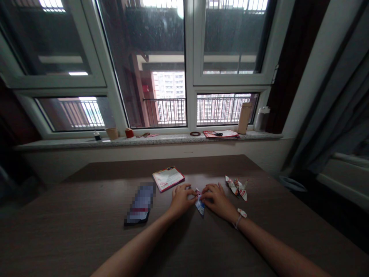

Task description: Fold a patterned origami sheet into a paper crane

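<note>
A small folded piece of printed paper (200,207), blue and white with some red, lies on the table between my hands, its pointed end toward me. My left hand (182,198) pinches its left edge near the top with thumb and forefinger. From the other side my right hand (216,197) grips the upper right edge the same way, a bracelet on that wrist. The fingertips cover part of the folds. To the right rest folded paper pieces (236,188) with pointed wings, printed white and red.
A phone (140,204) lies left of my hands, with a stack of printed sheets (168,178) beyond it. On the windowsill (170,139) stand a paper cup (112,133), a red spool (129,132), a tan bottle (244,118) and scissors (218,134) on red-edged papers.
</note>
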`<state>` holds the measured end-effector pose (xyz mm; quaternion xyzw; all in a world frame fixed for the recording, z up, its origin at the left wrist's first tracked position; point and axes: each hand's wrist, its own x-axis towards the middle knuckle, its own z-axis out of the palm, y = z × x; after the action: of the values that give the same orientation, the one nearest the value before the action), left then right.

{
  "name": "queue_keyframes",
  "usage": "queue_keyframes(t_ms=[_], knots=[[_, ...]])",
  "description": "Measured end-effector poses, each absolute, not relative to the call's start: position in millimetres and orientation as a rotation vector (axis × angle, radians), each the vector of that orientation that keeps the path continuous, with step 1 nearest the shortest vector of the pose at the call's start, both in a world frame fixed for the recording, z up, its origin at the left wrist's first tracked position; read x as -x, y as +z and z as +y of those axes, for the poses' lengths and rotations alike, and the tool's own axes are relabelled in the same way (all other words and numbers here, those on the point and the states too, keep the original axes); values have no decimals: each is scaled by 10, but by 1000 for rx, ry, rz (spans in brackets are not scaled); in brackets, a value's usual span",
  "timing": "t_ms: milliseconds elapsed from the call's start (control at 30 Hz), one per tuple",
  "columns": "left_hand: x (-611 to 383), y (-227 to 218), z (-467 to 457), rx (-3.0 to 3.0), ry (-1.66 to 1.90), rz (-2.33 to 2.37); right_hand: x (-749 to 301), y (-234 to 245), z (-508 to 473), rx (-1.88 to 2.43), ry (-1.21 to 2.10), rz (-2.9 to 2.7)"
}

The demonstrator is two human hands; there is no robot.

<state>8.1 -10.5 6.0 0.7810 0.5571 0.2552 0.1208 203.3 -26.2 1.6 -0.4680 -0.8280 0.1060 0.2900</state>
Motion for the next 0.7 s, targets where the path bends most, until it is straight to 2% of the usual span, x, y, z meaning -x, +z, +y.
queue_keyframes(t_ms=[700], knots=[[67, 18, 2, -2285, 627, 1565, -2104, 26, -211, 1439, 346, -2048]])
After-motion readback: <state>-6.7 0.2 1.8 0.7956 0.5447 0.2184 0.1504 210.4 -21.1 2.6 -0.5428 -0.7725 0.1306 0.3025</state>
